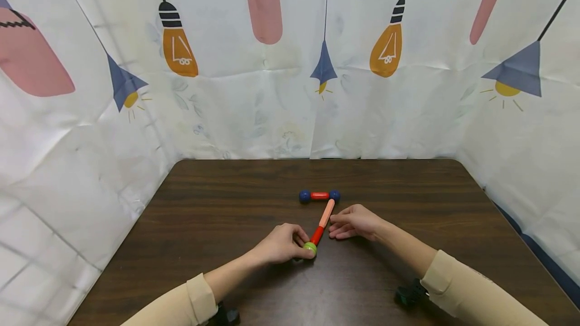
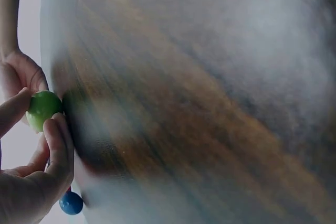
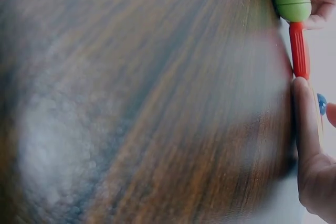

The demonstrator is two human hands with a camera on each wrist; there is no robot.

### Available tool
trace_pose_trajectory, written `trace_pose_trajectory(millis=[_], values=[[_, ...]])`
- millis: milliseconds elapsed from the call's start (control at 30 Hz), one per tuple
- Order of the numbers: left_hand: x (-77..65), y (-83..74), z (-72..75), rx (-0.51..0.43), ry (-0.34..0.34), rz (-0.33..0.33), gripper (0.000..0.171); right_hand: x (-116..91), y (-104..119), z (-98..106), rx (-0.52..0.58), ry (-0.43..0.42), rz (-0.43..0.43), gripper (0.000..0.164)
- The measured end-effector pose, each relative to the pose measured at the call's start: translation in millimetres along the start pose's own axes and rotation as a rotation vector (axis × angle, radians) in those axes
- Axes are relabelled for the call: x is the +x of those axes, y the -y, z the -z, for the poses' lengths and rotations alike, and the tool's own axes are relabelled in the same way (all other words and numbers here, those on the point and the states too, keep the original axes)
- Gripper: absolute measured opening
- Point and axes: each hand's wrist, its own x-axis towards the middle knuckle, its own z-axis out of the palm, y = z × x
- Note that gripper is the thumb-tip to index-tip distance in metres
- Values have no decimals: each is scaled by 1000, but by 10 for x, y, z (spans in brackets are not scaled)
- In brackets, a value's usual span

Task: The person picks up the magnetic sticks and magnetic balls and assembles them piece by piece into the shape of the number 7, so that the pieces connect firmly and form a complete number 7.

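A toy stick lies slanted on the table, with a green ball (image 1: 310,248) at its near end, a red grooved middle (image 3: 300,51) and a peach-coloured far part (image 1: 327,213). My left hand (image 1: 282,243) pinches the green ball between thumb and fingers, which the left wrist view shows close up. Just right of the stick, my right hand (image 1: 355,223) has its fingers loosely extended by the peach part; whether they touch it I cannot tell. Beyond the stick's far tip lies a small toy dumbbell (image 1: 319,195), with a red bar and dark blue balls.
The dark wood-grain table (image 1: 226,185) is bordered by a white curtain (image 1: 254,114) printed with lamps and bulbs. Dark devices (image 1: 410,293) sit by the wrists, below the rolled cream sleeves (image 1: 453,280).
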Motion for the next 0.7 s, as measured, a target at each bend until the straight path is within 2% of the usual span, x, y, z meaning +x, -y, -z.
trace_pose_trajectory(millis=[267,700], values=[[9,-5,-3,36,0,-4,29,12,7,-21,-16,0,17,31],[-2,-4,3,43,6,-20,27,134,76,-77,-57,-94,15,33]])
